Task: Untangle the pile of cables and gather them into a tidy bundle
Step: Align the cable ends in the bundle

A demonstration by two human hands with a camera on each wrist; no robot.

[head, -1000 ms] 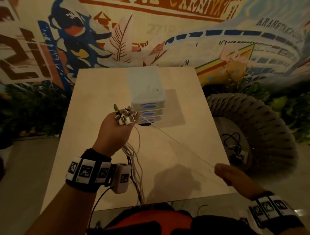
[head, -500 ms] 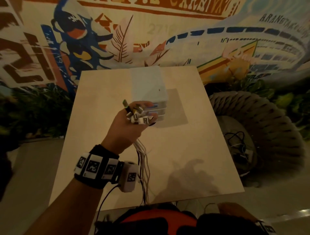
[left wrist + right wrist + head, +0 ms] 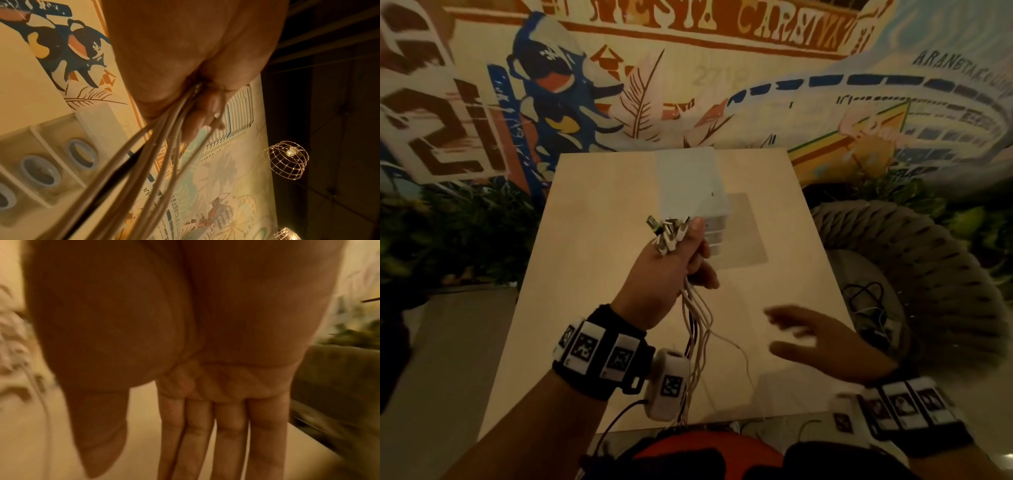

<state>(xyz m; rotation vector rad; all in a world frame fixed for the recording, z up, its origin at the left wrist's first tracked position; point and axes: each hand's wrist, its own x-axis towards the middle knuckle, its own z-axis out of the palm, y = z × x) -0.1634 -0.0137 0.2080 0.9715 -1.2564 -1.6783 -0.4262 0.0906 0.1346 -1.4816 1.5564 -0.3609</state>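
Head view: a bundle of cables gripped in a raised fist above a pale table.

Nearest the camera, the right hand (image 3: 822,342) is held flat and blurred above the near right part of the table (image 3: 592,308), its fingers (image 3: 230,434) stretched straight and side by side, with nothing held. Just left of it and further out, the cables (image 3: 697,329) are clasped by the left hand (image 3: 671,270), whose fingers are curled tightly round them; the plug ends (image 3: 666,233) are fanned out above the fist, while mostly white strands and one dark one (image 3: 115,175) are left hanging past the near table edge. Beyond the fist, a white drawer unit (image 3: 691,185) is seen standing on the table. More cables (image 3: 869,308) are seen lying in a woven chair (image 3: 928,274) at the right, well apart from the bundle.
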